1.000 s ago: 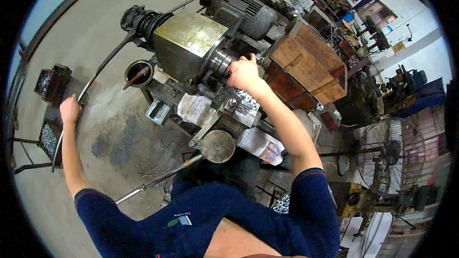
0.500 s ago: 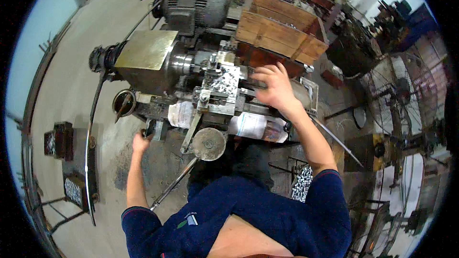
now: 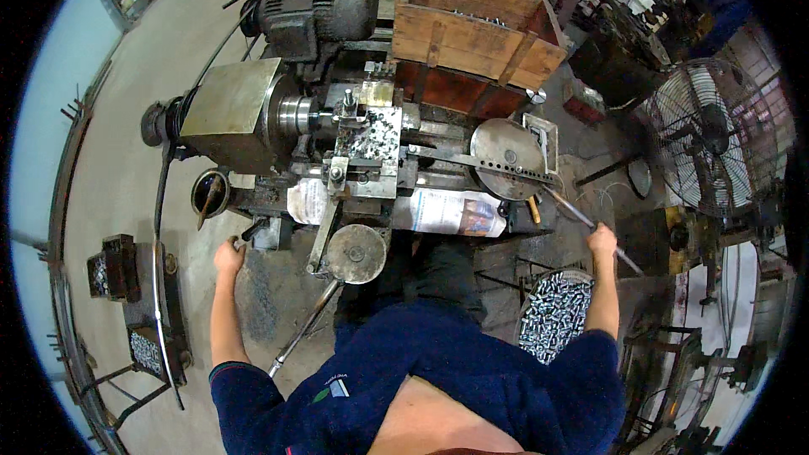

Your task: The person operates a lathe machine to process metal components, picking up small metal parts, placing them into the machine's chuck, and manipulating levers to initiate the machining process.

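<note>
My right hand [image 3: 602, 240] is closed round a long metal lever rod [image 3: 575, 210], off the right end of a small lathe. The rod runs up toward a perforated bar [image 3: 514, 170] and a round metal disc [image 3: 508, 157]. My left hand [image 3: 228, 258] is closed beside the lathe's front left corner, close to a dark crank handle [image 3: 254, 228]; what its fingers hold, if anything, I cannot make out. Between my arms are the chip-covered tool slide [image 3: 371, 139], the shiny spindle chuck [image 3: 295, 115] and a second round disc [image 3: 356, 254] with its own lever rod [image 3: 307, 325].
Behind the lathe stand a motor [image 3: 320, 13] and a wooden crate [image 3: 459, 38]. A basket of small metal parts [image 3: 554, 316] sits by my right forearm. A cup with a brush [image 3: 210, 192] hangs at the left; a large fan [image 3: 712, 131] stands right.
My right hand has moved from above the lathe's right side, fingers spread, down and right onto the lever rod. My left hand has shifted slightly left and nearer me.
</note>
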Motion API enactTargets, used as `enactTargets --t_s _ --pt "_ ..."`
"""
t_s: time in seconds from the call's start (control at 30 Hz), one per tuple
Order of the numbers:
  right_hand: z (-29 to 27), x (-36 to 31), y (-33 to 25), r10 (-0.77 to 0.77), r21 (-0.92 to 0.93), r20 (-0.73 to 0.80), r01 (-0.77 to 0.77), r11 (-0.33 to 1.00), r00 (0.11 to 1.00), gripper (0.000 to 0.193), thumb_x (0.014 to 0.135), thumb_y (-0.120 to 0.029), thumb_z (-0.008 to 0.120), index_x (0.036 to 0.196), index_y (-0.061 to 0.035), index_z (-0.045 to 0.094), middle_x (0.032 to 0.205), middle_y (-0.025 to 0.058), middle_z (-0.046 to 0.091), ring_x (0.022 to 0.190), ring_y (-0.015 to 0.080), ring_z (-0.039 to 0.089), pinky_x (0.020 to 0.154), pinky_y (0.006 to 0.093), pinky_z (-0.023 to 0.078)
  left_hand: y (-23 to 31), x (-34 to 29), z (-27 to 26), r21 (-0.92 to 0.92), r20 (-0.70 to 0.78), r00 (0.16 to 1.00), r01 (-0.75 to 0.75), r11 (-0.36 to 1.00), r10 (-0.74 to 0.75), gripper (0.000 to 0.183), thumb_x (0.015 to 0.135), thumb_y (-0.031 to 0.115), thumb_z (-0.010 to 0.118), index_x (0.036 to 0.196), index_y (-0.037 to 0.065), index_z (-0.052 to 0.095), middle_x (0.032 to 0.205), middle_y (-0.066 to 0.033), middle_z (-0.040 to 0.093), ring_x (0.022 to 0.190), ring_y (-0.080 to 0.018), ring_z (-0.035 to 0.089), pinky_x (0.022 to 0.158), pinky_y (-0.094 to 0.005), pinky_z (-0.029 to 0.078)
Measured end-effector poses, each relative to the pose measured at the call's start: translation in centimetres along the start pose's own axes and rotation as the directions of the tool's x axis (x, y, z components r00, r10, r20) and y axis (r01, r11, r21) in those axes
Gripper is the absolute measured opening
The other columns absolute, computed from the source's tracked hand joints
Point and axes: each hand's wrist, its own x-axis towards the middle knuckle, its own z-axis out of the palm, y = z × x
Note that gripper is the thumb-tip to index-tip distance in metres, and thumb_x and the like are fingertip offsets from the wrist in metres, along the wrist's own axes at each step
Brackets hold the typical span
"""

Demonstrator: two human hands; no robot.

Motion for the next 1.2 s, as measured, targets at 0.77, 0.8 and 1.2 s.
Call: enactTargets --t_s 0.77,0.8,1.2 --pt "3.0 -21.1 -7.7 -0.328 0.742 0.249 0.038 0.669 0.911 0.019 0.063 -0.018 0.057 0.068 0.0004 0.058 0.063 0.0181 0.059 0.061 0.0323 0.060 0.053 0.0392 0.047 1.9 -0.2 1.5 -0.144 -0.103 0.984 -0.158 0.977 0.144 0.047 0.071 0.012 0.062 0.118 0.008 0.053 0.100 -0.0186 0.061 0.089 -0.0350 0.059 0.077 -0.0409 0.048" --pt "3.5 -20.3 -6.9 -0.344 0.675 0.169 0.145 0.723 0.924 0.022 0.063 -0.021 0.058 0.068 0.0002 0.059 0.065 0.0193 0.060 0.063 0.0336 0.060 0.055 0.0402 0.047 1.7 0.0 1.8 -0.072 -0.099 0.977 -0.195 0.978 0.188 0.049 0.072 0.013 0.062 0.119 0.008 0.052 0.102 -0.0188 0.060 0.088 -0.0358 0.059 0.077 -0.0414 0.048" --pt "-2.2 -0.8 -3.4 0.069 -0.066 0.134 -0.061 0.996 0.989 0.035 0.073 -0.031 0.055 0.098 -0.0081 0.063 0.103 0.0140 0.063 0.094 0.0294 0.062 0.081 0.0427 0.048 4.3 0.5 9.1 0.008 -0.264 0.951 0.170 0.985 -0.161 0.040 0.080 0.045 0.053 0.078 0.006 0.060 0.078 -0.0196 0.063 0.075 -0.0371 0.062 0.064 -0.0462 0.050"
